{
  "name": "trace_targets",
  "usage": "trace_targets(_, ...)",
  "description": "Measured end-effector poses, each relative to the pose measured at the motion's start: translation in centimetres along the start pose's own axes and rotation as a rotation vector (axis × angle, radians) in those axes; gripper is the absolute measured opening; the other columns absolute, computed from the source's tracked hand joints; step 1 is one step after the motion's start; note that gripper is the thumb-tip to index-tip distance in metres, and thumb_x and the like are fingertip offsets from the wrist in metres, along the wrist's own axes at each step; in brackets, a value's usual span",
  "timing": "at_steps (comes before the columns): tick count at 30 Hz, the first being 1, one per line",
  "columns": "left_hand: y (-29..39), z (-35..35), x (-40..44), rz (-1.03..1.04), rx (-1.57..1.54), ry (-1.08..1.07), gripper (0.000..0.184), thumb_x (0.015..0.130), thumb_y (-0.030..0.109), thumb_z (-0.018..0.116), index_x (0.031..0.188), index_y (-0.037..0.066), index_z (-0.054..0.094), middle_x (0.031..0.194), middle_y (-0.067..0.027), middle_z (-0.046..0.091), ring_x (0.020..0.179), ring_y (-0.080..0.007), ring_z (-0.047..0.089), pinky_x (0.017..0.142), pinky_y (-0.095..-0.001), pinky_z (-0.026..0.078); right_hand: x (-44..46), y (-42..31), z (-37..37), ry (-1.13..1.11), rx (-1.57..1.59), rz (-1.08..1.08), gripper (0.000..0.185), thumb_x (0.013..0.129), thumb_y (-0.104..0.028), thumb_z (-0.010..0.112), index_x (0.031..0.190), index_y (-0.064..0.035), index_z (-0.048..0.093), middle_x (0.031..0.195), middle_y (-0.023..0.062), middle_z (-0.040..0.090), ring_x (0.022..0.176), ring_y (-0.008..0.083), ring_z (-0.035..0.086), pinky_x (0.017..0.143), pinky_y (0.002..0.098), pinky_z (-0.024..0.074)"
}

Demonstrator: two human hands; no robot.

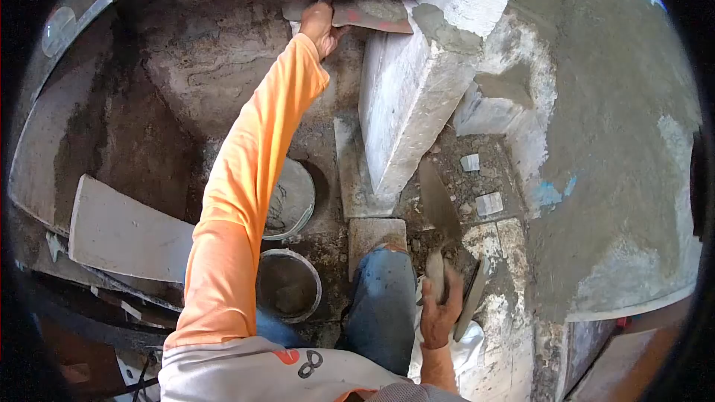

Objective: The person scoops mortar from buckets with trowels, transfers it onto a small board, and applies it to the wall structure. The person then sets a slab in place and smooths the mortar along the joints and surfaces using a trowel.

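Observation:
My left hand is stretched far forward in an orange sleeve, its fingers closed on the edge of a flat, mortar-smeared slab piece below a rounded beam. That slab piece reaches right to a pale upright block wall. Low on the right, my right hand has its thumb and fingers apart around the handle of a trowel; the hand is slightly blurred. The trowel's grey, pointed blade faces forward. Just right of that hand lies a long, flat, grey tool, its kind unclear.
Left of my knee stand a bucket with grey contents and a smaller bucket. A pale curved panel leans at the left. Cement covers the broad surface on the right. Small white chips lie on the rubble floor.

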State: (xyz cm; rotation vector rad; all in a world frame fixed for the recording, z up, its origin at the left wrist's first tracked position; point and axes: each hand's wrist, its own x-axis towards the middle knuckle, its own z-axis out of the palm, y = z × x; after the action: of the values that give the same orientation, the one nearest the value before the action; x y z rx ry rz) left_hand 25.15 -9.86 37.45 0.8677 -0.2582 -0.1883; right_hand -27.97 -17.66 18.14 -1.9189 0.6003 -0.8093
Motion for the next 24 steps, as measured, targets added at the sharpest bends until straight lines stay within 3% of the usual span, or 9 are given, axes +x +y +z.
trace_targets(4,-0.3,0.1,0.5,-0.015,0.012,0.009,0.024,0.102,0.008,0.036,0.116,-0.001,0.052,0.105,-0.0201,0.068,0.083,-0.0305,0.072,0.056,-0.0417,0.062,5.2,-10.8,1.4,-0.055,-0.317,-0.364,0.042,0.095,-0.006,0.068,0.135,0.0056,0.057,0.124,0.0191,0.062,0.105,0.0307,0.063,0.094,0.0434,0.0502)
trace_targets(6,-0.5,0.2,0.8,0.000,0.012,0.017,0.024,0.101,0.008,0.037,0.117,0.000,0.053,0.104,-0.0200,0.068,0.084,-0.0306,0.072,0.056,-0.0421,0.062,7.9,-13.6,3.8,0.040,-0.418,-0.630,0.044,0.093,-0.003,0.067,0.136,0.0024,0.058,0.121,0.0195,0.061,0.104,0.0351,0.062,0.092,0.0450,0.0511)
trace_targets(10,-0.6,0.7,0.6,0.000,0.011,0.020,0.024,0.101,0.011,0.038,0.116,0.003,0.055,0.100,-0.0178,0.069,0.086,-0.0302,0.072,0.061,-0.0445,0.061,11.9,-16.6,8.3,0.092,-0.496,-0.684,0.048,0.089,-0.001,0.067,0.137,-0.0036,0.060,0.117,0.0199,0.060,0.101,0.0381,0.062,0.088,0.0434,0.0526)
trace_targets(12,-0.6,0.8,0.6,0.006,0.026,0.024,0.023,0.101,0.011,0.038,0.114,0.003,0.056,0.100,-0.0166,0.070,0.087,-0.0300,0.072,0.064,-0.0456,0.062,13.5,-16.9,10.4,0.229,-0.666,-0.813,0.053,0.086,-0.005,0.067,0.138,-0.0112,0.060,0.114,0.0177,0.060,0.097,0.0341,0.064,0.075,0.0382,0.0586)
trace_targets(14,-0.4,1.0,0.8,-0.038,-0.017,0.010,0.022,0.100,0.011,0.039,0.111,0.005,0.058,0.102,-0.0135,0.070,0.088,-0.0290,0.072,0.071,-0.0480,0.062,14.9,-18.1,11.6,0.217,-0.726,-0.827,0.050,0.087,-0.006,0.066,0.137,-0.0104,0.061,0.111,0.0165,0.060,0.093,0.0322,0.064,0.072,0.0364,0.0588)
trace_targets(16,-0.2,1.4,0.8,-0.033,-0.013,0.004,0.023,0.100,0.010,0.039,0.112,0.006,0.058,0.102,-0.0138,0.070,0.088,-0.0286,0.072,0.071,-0.0482,0.062,15.8,-19.0,12.5,0.196,-0.790,-0.831,0.047,0.088,-0.008,0.065,0.135,-0.0096,0.062,0.107,0.0152,0.059,0.089,0.0303,0.064,0.069,0.0345,0.0589)
trace_targets(18,-0.6,1.0,0.8,-0.035,-0.005,0.012,0.023,0.100,0.010,0.039,0.113,0.006,0.059,0.102,-0.0140,0.070,0.088,-0.0283,0.072,0.071,-0.0483,0.062,16.3,-19.7,13.3,0.193,-0.833,-0.853,0.045,0.090,-0.009,0.065,0.135,-0.0099,0.062,0.107,0.0155,0.058,0.094,0.0332,0.064,0.074,0.0415,0.0556)
trace_targets(22,-0.2,1.6,0.9,-0.026,0.010,-0.001,0.023,0.101,0.009,0.039,0.113,0.007,0.058,0.104,-0.0138,0.070,0.091,-0.0275,0.072,0.070,-0.0481,0.061,17.5,-21.2,14.8,0.235,-0.861,-0.912,0.045,0.090,-0.011,0.067,0.134,-0.0098,0.062,0.110,0.0159,0.058,0.092,0.0327,0.064,0.070,0.0400,0.0567)
trace_targets(24,0.2,1.8,0.8,-0.019,0.022,0.013,0.022,0.101,0.009,0.039,0.112,0.008,0.058,0.105,-0.0133,0.069,0.093,-0.0271,0.072,0.071,-0.0482,0.061,18.1,-21.9,15.5,0.310,-0.972,-0.905,0.043,0.090,-0.008,0.060,0.133,-0.0002,0.058,0.105,0.0127,0.057,0.084,0.0279,0.063,0.065,0.0325,0.0592)
